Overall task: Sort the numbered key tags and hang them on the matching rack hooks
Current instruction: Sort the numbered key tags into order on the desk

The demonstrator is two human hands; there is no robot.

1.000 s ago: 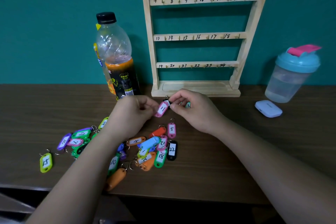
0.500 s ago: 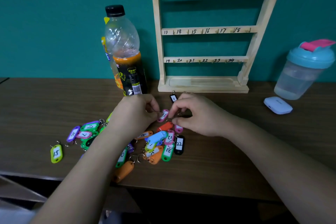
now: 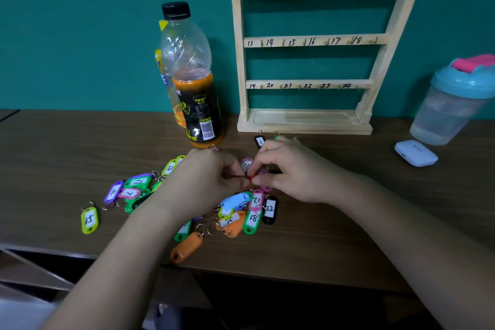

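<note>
- Since a second ago both hands have come down from the level of the rack base to the pile, and the pink tag 11 (image 3: pixel 246 165) has come down with them.
- Left hand (image 3: pixel 211 179) and right hand (image 3: pixel 294 171) meet fingertip to fingertip. Their curled fingers pinch a small red tag (image 3: pixel 251 178), and the pink tag 11 stands just above it, between the hands. Which finger keeps the pink one, I cannot tell.
- Most tags lie in a pile (image 3: pixel 241 211) on the table (image 3: pixel 348 236), under and near the hands. Black tag 1 (image 3: pixel 259 141) lies apart, just before the rack (image 3: pixel 316 41). No tag hangs on the hooks that show.
- Risk: the rings look hooked into each other. In my judgement, a quick pull on the red tag can drag its neighbours along.
- Risk: the orange tag (image 3: pixel 187 246) lies close to the near edge of the table, so a dragged pile may push it off.
- Risk: the numbers are written by hand, so 12 and 21, or 1 and 7, can be misread and go on a wrong hook.
- Risk: the bottle (image 3: pixel 192 75) stands just beyond the left hand, and a lifted hand may tip it.
- Containers: the bottle, with its black cap on, holds orange drink in its lower part.
- At far right, the shaker (image 3: pixel 452 104), its lid on, has a little pale liquid at the bottom.
- Beside it, the white case (image 3: pixel 415 153) is closed and its content is hidden.
</note>
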